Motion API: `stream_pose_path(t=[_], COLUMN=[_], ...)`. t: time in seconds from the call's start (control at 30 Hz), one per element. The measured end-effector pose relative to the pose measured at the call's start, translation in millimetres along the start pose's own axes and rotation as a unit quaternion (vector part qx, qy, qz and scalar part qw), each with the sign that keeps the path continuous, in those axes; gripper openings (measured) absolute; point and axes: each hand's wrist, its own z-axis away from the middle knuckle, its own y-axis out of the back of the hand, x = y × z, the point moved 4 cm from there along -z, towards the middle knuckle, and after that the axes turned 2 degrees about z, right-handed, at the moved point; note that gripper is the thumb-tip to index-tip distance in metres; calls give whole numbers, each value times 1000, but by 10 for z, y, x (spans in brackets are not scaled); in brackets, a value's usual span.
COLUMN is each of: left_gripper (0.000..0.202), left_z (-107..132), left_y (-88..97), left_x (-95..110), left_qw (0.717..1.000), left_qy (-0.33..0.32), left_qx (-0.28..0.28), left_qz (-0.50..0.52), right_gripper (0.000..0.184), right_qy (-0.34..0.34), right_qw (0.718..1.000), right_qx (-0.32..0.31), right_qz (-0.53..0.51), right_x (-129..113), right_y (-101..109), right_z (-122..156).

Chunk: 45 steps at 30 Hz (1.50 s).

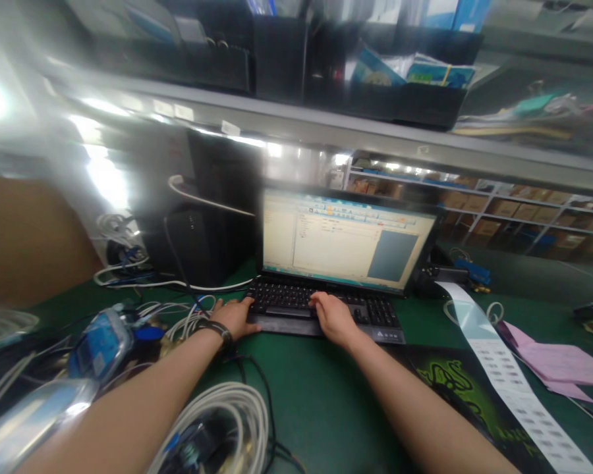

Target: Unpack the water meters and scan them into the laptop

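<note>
Resting my left hand (234, 316) and right hand (333, 318) on a black keyboard (321, 303) here, both loosely open with the fingers lightly curled on the keys, and neither one gripping anything. The left sits at the keyboard's left end, the right more toward the middle. There's a dark wristband (217, 330) on the left wrist. Closest to me, a coil of white cable (217, 421) lies on the green desk top (316, 408) under the left forearm, and a blue-and-clear packaged part (101, 345) sits in a tangle of wires off to the left. Over on the right is a black mouse mat (454, 388) with a green snake logo, with a long strip of printed labels (514, 382) running across it beside some pink papers (558, 362). Just past the keyboard, a monitor (348, 243) shows a spreadsheet-looking window, with a black PC tower (192, 243) to its left. A metal shelf (326, 125) runs overhead, and cardboard boxes (524, 210) fill racks way in the back
</note>
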Motion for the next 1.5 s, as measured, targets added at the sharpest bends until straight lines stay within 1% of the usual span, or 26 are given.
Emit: stream_pose_path(t=[0.17, 0.3, 0.4, 0.47, 0.53, 0.6, 0.63, 0.7, 0.77, 0.8, 0.87, 0.97, 1.07, 1.23, 1.37, 1.5], left_gripper=[77, 76, 74, 73, 75, 77, 78, 78, 79, 79, 81, 81, 82, 82, 80, 79], left_z=[-7, 5, 4, -17, -57, -104, -125, -159, -184, -195, -216, -249, -280, -306, -279, -233], left_y=[-23, 3, 10, -18, -67, -116, -137, -171, -199, -212, -237, -272, -297, -308, -281, -244], left_x=[-11, 6, 6, -23, -64, -99, -112, -133, -152, -161, -184, -222, -252, -271, -245, -211], left_qw=[1000, 1000, 1000, 1000, 1000, 1000, 1000, 1000, 1000, 1000, 999, 1000, 1000, 1000, 1000, 999], left_qy=[0, -3, -3, 3, 4, 1, 1, 5, 13, 15, 17, 16, 18, 18, 1, -5], left_qx=[1, 3, -3, -7, -5, 8, 15, 26, 26, 26, 26, 25, 21, 22, 22, 30], left_qz=[14, 13, 1, -4, -3, 0, 1, 5, 6, 6, 3, -4, -7, -3, 9, 20], right_gripper=[27, 23, 21, 24, 27, 27, 26, 25, 25, 25, 25, 25, 25, 24, 21, 20], right_qy=[61, 67, 63, 46, 5, -60, -103, -198, -285, -315, -345, -352, -352, -340, -329, -336], right_qw=[994, 990, 987, 988, 993, 994, 990, 969, 940, 927, 914, 910, 911, 920, 923, 914], right_qx=[-61, -78, -86, -70, -27, 39, 76, 142, 188, 200, 210, 213, 204, 169, 138, 121], right_qz=[61, 95, 121, 128, 113, 79, 60, 34, 29, 32, 45, 56, 68, 102, 142, 190], right_x=[-202, -318, -373, -345, -223, 6, 156, 495, 820, 954, 1146, 1270, 1287, 1231, 1156, 1109], right_y=[-278, -414, -430, -360, -209, 18, 151, 422, 656, 746, 860, 893, 849, 780, 731, 680], right_z=[-272, -424, -423, -338, -176, 54, 187, 462, 706, 801, 927, 986, 959, 888, 878, 868])
